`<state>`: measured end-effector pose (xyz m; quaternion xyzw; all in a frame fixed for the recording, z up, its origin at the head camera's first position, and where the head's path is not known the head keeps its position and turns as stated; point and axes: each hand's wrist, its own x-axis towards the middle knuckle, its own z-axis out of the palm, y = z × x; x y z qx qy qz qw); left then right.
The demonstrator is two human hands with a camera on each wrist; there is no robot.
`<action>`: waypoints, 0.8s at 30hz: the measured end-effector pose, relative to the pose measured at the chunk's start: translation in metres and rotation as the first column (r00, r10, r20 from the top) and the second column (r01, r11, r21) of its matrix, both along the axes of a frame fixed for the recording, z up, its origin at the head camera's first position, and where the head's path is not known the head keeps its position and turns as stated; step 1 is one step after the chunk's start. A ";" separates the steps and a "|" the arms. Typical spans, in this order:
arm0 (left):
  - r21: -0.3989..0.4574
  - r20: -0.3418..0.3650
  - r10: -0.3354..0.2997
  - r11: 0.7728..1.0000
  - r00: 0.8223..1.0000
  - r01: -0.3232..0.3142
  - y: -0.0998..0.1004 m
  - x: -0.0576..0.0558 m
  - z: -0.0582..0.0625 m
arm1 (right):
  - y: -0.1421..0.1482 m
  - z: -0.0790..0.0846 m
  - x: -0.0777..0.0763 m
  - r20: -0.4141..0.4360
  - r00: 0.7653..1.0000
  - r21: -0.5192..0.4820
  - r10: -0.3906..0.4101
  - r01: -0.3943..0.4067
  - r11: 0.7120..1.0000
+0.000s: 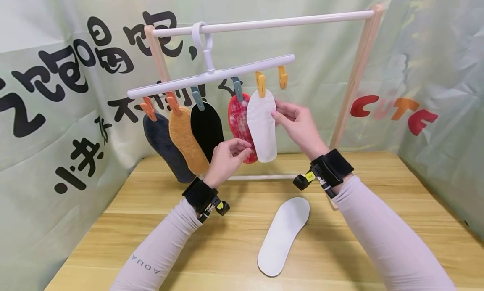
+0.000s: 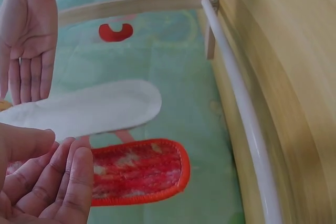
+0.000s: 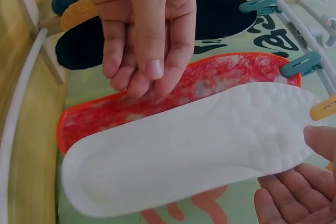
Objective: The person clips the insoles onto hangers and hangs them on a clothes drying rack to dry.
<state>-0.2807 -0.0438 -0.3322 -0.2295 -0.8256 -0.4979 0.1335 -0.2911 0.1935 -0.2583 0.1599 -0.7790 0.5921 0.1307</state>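
Observation:
A white insole (image 1: 262,131) hangs from a yellow clip (image 1: 261,85) on the white hanger (image 1: 242,69). At its right edge, near the top, is my right hand (image 1: 298,125), the thumb at the front edge and the fingers extended along the side. My left hand (image 1: 228,158) is loosely bent with nothing in it, in front of the lower part of a red insole (image 1: 237,118). That red insole hangs from a blue-grey clip (image 1: 237,89), partly behind the white one. A second white insole (image 1: 283,236) lies on the table.
Black (image 1: 207,129), tan (image 1: 188,135) and dark blue (image 1: 166,144) insoles hang from clips to the left. At the hanger's right end is a bare yellow clip (image 1: 282,77). The hanger hooks over a rack's white bar (image 1: 287,23); the rack stands on the wooden table (image 1: 359,240).

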 end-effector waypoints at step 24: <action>-0.127 0.100 -0.062 0.989 0.993 0.074 0.010 0.024 -0.013 | 0.036 -0.034 0.048 0.132 0.991 0.345 -0.003 -0.043 0.938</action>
